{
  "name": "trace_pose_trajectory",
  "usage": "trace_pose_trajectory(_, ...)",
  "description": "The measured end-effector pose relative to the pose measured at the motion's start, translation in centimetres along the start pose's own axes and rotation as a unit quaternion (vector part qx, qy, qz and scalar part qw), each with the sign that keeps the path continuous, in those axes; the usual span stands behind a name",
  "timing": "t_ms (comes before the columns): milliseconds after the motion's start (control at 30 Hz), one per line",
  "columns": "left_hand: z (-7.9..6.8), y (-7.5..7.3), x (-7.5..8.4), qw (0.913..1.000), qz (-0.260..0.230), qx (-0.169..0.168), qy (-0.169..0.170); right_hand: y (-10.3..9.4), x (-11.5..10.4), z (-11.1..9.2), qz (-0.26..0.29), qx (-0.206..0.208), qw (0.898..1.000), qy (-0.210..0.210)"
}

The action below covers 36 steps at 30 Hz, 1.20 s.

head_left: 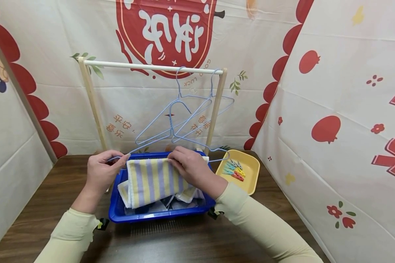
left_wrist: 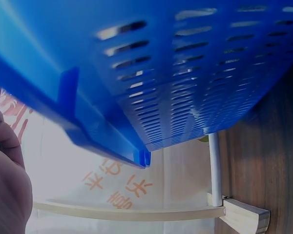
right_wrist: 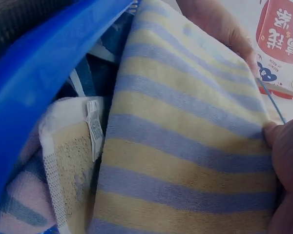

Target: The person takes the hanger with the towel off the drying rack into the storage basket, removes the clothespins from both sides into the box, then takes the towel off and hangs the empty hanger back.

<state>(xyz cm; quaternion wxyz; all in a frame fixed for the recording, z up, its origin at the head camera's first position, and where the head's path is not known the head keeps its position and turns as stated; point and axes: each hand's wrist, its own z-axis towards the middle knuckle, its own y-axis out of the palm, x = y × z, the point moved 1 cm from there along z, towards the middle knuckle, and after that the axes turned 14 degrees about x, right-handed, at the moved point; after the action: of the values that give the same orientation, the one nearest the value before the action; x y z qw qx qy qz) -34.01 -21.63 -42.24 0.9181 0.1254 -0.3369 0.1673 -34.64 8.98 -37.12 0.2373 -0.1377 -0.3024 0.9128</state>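
Observation:
A yellow and lilac striped towel [head_left: 154,180] hangs folded over the lower bar of a blue wire hanger [head_left: 171,126], above a blue basket [head_left: 158,216]. My left hand [head_left: 102,170] pinches the hanger's left end beside the towel's corner. Along the towel's top edge, my right hand [head_left: 192,166] pinches the cloth. In the right wrist view the striped towel [right_wrist: 185,126] fills the middle, with the right hand [right_wrist: 288,165] at its edge. Only part of the left hand [left_wrist: 7,170] shows in the left wrist view, next to the basket's slotted side [left_wrist: 161,92].
More cloths, one with a white tag [right_wrist: 94,129], lie in the basket. Behind stands a rack with a white rod [head_left: 128,65], where two blue hangers [head_left: 179,86] hang. A yellow tray [head_left: 253,168] with several coloured clothespins [head_left: 235,171] sits at the right on the wooden table [head_left: 145,243].

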Motion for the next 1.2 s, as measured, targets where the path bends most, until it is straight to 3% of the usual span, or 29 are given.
trace_pose_trajectory(133,0.0,0.1,0.0,0.9999,0.005,0.005,0.009,-0.1,0.1,0.3,0.003,0.015,1.0,-0.013)
trace_pose_trajectory(333,0.1,0.1,0.1,0.9998,-0.006,0.013,-0.013,-0.4,0.3,1.0,-0.004,0.025,0.999,-0.04)
trace_pose_trajectory(633,0.0,0.0,0.0,0.999,-0.006,0.014,-0.043,-1.2,0.6,2.3,-0.015,0.054,0.997,-0.048)
trace_pose_trajectory(1000,0.2,0.0,-0.2,0.9993,0.001,0.016,-0.034,-1.9,0.9,4.1,-0.006,0.08,0.995,-0.066)
trace_pose_trajectory(1200,0.2,-0.1,-0.2,0.999,0.008,0.011,-0.042,-2.5,0.9,5.3,0.001,0.116,0.991,-0.069)
